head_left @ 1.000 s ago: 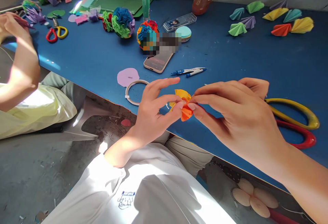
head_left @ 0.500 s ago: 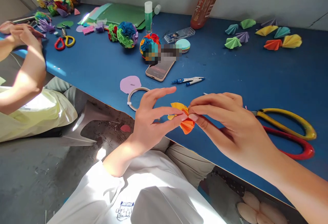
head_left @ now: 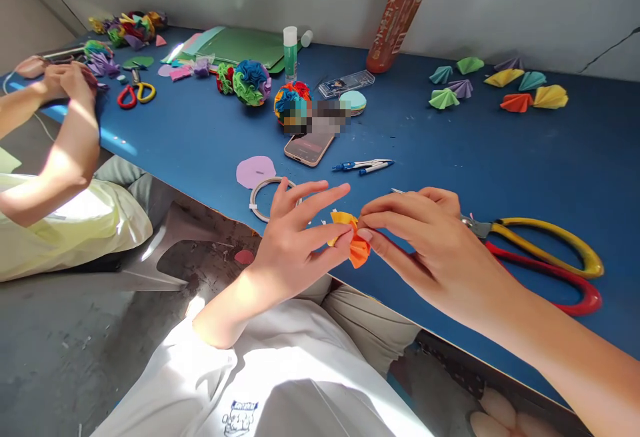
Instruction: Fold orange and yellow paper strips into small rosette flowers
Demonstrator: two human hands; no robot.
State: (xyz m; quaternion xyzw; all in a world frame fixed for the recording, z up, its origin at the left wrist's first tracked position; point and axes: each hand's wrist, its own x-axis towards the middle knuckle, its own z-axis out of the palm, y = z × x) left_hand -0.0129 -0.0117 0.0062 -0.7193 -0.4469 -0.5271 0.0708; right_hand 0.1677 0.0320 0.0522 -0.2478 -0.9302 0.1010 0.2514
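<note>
Since half a second ago I am seeing the whole desk slide lower in view as the head tips up, and both hands drifting slightly left with the folded paper (head_left: 354,240), which is looking more crumpled together than before. My left hand (head_left: 293,244) is pinching the paper from the left with thumb and a lower finger, while the other fingers (head_left: 320,196) are fanning out open above it. My right hand (head_left: 433,250) is closing thumb and forefinger on the paper's right side, the remaining fingers curling loosely. The paper, orange and yellow, is hanging between both hands just over the near edge of the blue desk (head_left: 450,150), not resting on it.

Behind my right hand the big scissors (head_left: 545,257) are lying flat, yellow and red handles pointing right. Near my left fingers a tape ring (head_left: 263,198) is sitting at the desk edge, touching a lilac disc (head_left: 255,170). Farther back a phone (head_left: 309,147) is lying beside a compass (head_left: 363,165). Paper balls (head_left: 250,81) are standing near a glue stick (head_left: 289,52), and folded fans (head_left: 500,87) are spread at the far right. At the left, another person's hands (head_left: 63,80) are working by small scissors (head_left: 136,94).
</note>
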